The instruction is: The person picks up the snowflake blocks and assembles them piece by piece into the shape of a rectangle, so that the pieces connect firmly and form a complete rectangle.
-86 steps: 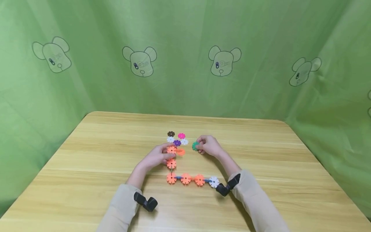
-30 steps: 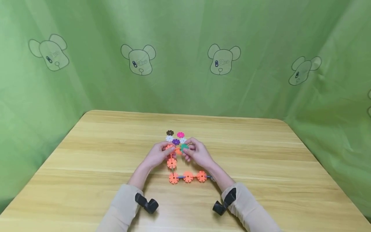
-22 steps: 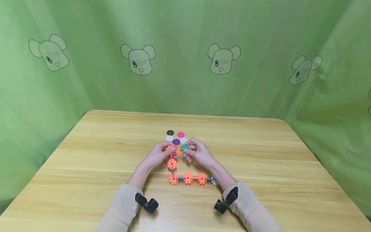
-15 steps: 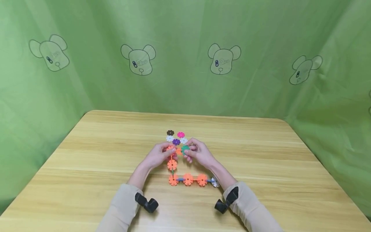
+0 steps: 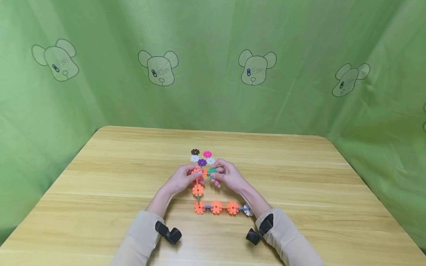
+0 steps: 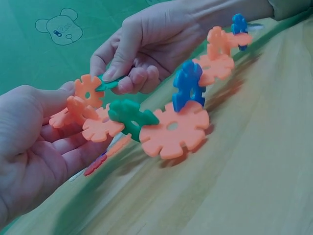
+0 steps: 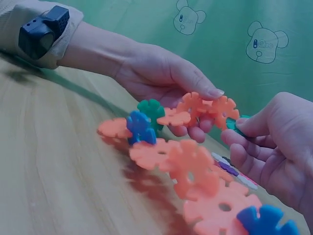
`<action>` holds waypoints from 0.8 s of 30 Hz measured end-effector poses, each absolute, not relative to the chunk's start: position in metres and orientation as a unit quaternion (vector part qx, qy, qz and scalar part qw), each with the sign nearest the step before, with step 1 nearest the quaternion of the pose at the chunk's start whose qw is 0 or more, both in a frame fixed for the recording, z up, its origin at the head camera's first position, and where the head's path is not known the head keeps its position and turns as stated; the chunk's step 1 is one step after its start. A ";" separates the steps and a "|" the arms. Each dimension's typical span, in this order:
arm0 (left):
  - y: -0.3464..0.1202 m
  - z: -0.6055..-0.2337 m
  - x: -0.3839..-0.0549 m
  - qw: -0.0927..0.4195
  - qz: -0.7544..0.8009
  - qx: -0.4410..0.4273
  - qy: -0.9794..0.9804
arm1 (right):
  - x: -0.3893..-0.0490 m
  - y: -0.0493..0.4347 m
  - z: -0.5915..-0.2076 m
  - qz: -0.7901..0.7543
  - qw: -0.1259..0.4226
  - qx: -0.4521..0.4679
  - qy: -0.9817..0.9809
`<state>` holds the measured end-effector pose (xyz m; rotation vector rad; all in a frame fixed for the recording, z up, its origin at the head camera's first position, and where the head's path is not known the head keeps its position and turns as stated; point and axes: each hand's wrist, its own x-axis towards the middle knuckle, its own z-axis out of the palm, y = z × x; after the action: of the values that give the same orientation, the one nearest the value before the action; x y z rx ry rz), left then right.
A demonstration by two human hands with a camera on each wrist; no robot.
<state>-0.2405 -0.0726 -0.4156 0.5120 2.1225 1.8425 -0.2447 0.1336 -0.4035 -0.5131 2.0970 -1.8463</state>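
Note:
A chain of interlocking snowflake discs, mostly orange with blue and green links, forms an L shape. Its corner is an orange disc (image 5: 199, 207), and a white disc (image 5: 247, 210) ends the near row beside the right forearm. My left hand (image 5: 181, 179) pinches the orange disc (image 5: 196, 173) at the far end, thumb on top. My right hand (image 5: 231, 176) pinches a green disc (image 6: 108, 84) between thumb and fingers. That green disc meets the edge of an upright orange disc (image 6: 88, 91) on the chain's far end; the fingertips partly cover the joint.
Just beyond the hands lie loose discs: brown (image 5: 195, 152), pink (image 5: 207, 154), purple (image 5: 202, 162) and two white, one at the left (image 5: 194, 158). A wooden table (image 5: 299, 170) bears everything, with a green curtain (image 5: 213, 107) behind it.
My right hand has brought the green disc leftward to the chain's far end. My left hand keeps its grip there. Lately, the near row has shifted slightly toward the person.

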 end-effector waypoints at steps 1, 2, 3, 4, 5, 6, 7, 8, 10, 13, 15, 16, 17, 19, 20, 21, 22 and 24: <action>-0.073 -0.415 -0.240 0.140 0.637 0.177 0.737 | -0.245 0.133 -0.403 -0.642 0.149 -0.178 0.731; -0.073 -0.415 -0.240 0.139 0.636 0.178 0.738 | -0.245 0.132 -0.403 -0.641 0.148 -0.177 0.732; -0.073 -0.415 -0.240 0.139 0.635 0.176 0.739 | -0.245 0.132 -0.404 -0.640 0.146 -0.177 0.733; -0.074 -0.415 -0.240 0.138 0.635 0.176 0.739 | -0.246 0.132 -0.404 -0.638 0.145 -0.176 0.735; -0.074 -0.415 -0.240 0.139 0.635 0.175 0.740 | -0.246 0.131 -0.405 -0.636 0.145 -0.176 0.737; -0.074 -0.416 -0.240 0.139 0.634 0.176 0.740 | -0.247 0.131 -0.406 -0.634 0.144 -0.176 0.739; -0.075 -0.416 -0.240 0.140 0.632 0.175 0.742 | -0.247 0.131 -0.407 -0.632 0.145 -0.175 0.741; -0.075 -0.416 -0.241 0.141 0.628 0.174 0.745 | -0.248 0.131 -0.407 -0.629 0.146 -0.174 0.744; -0.075 -0.416 -0.241 0.140 0.615 0.172 0.756 | -0.249 0.130 -0.408 -0.623 0.149 -0.173 0.748; -0.074 -0.414 -0.240 0.126 0.571 0.184 0.790 | -0.249 0.130 -0.408 -0.618 0.151 -0.172 0.752; -0.071 -0.412 -0.239 0.118 0.546 0.196 0.806 | -0.248 0.130 -0.407 -0.612 0.154 -0.175 0.755; -0.070 -0.411 -0.238 0.115 0.536 0.202 0.812 | -0.248 0.130 -0.407 -0.609 0.155 -0.177 0.758; -0.069 -0.410 -0.238 0.112 0.529 0.207 0.815 | -0.248 0.130 -0.407 -0.606 0.158 -0.179 0.759; -0.067 -0.410 -0.237 0.111 0.529 0.209 0.815 | -0.247 0.130 -0.407 -0.600 0.163 -0.187 0.761; -0.067 -0.409 -0.237 0.112 0.533 0.208 0.812 | -0.247 0.130 -0.407 -0.598 0.167 -0.187 0.761; -0.066 -0.409 -0.236 0.113 0.538 0.206 0.809 | -0.247 0.130 -0.407 -0.597 0.169 -0.188 0.762; -0.066 -0.409 -0.235 0.113 0.544 0.204 0.806 | -0.247 0.130 -0.407 -0.596 0.171 -0.188 0.762; -0.067 -0.409 -0.235 0.113 0.555 0.200 0.800 | -0.246 0.130 -0.407 -0.594 0.175 -0.187 0.763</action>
<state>-0.2351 -0.0671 -0.4090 0.5856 2.3465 1.6272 -0.2464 0.1304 -0.4067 -0.5308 2.1614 -1.6818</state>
